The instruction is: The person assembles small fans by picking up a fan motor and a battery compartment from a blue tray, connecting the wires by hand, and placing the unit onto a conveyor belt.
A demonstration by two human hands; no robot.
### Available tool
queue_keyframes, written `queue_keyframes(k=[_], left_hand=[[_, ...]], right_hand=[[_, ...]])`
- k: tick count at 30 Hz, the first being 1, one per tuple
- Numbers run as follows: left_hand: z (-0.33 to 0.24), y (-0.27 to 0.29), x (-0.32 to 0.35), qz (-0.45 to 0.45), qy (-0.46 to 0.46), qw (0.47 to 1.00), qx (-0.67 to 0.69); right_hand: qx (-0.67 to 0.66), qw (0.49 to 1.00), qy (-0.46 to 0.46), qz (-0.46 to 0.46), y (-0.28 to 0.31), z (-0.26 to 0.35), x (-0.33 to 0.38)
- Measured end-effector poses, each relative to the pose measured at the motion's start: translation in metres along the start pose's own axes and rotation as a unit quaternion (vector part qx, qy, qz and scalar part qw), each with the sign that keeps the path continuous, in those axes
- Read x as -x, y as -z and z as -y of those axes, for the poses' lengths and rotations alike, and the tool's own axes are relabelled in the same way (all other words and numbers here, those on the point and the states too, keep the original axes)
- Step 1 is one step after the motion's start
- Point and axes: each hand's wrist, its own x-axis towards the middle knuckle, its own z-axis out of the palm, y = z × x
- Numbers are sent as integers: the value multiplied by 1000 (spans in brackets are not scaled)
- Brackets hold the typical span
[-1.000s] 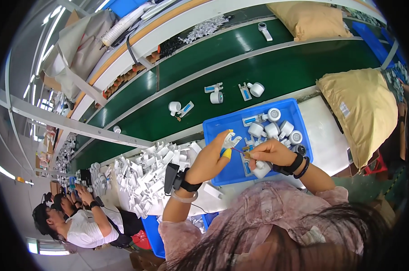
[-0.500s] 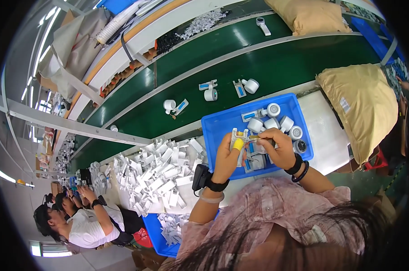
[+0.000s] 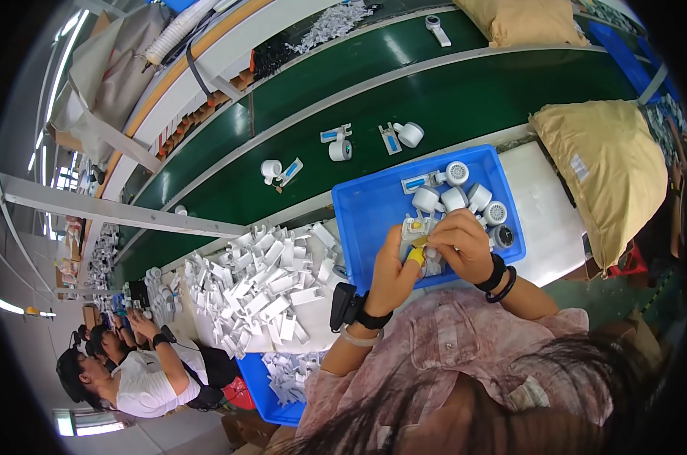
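Above the near part of a blue bin [image 3: 358, 254], my left hand [image 3: 391, 277] grips a white plastic handle shell [image 3: 416, 226]. Yellow covers show on its fingertips. My right hand [image 3: 465, 246] is closed in a pinch against the near side of that shell. A small yellow-brown piece shows by its fingertips, too small to name. In the bin, around my hands, lie several white round fan heads [image 3: 457, 174], some with grilles facing up. One handle with a blue battery cell [image 3: 415, 184] lies at the bin's far side.
A heap of white plastic shells [image 3: 260, 284] covers the table to the left; a second blue bin [image 3: 279, 409] holds more. Fan units [image 3: 342, 150] lie on the green belt [image 3: 480, 98]. A large tan sack [image 3: 601, 182] stands right; co-workers [image 3: 146, 379] sit left.
My right fingers have closed in over the shell, and the yellow-tipped left thumb has moved right and lower. The view has shifted slightly, so the surroundings appear a little farther left.
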Motion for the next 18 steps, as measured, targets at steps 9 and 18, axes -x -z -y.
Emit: queue_keyframes(k=[9,18], left_hand=[[1,-2,5,6,8,999,-34],[-1,-9,5,-16,-78,989,-122]], right_hand=[[15,1000,12,-7,-2,-1,3],[12,1000,16,-12,-1,0,5]])
